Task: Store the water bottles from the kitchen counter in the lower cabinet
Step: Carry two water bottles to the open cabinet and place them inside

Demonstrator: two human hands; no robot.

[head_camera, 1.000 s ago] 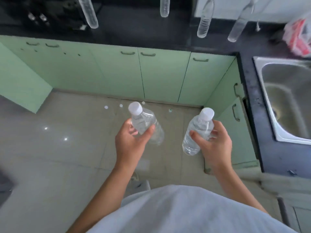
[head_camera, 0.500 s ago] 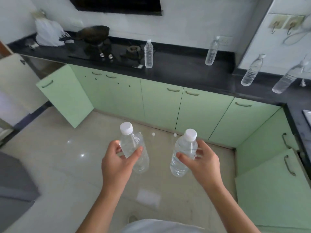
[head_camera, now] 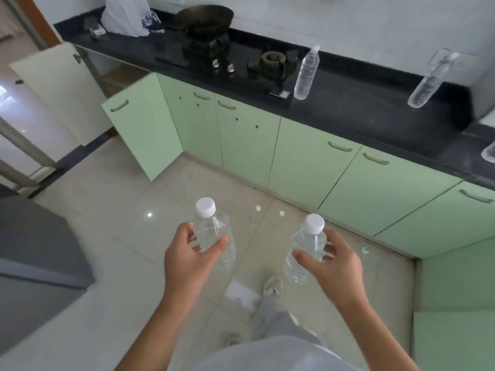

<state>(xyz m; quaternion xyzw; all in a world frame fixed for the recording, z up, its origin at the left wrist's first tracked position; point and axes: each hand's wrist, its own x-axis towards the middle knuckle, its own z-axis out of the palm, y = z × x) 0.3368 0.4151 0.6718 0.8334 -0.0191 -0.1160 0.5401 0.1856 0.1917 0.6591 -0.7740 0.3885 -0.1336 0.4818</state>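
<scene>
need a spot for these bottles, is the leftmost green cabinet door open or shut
Open: the leftmost green cabinet door juts out over the floor, unlike the flush doors beside it.

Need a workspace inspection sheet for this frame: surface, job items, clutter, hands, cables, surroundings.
Surface: black kitchen counter over green lower cabinets; the leftmost cabinet door stands open.
Job's things: left-hand bottle and right-hand bottle, both capped; stove-side bottle and corner bottle stand on the counter; a cropped bottle shows at the right edge.
Clutter: black wok on the gas stove; white plastic bag at the counter's far left end.
Hands: left hand grips the left-hand bottle; right hand grips the right-hand bottle; both are over the floor.
Cables: nothing seen.
Surroundings: tiled floor; grey appliance at left.
</scene>
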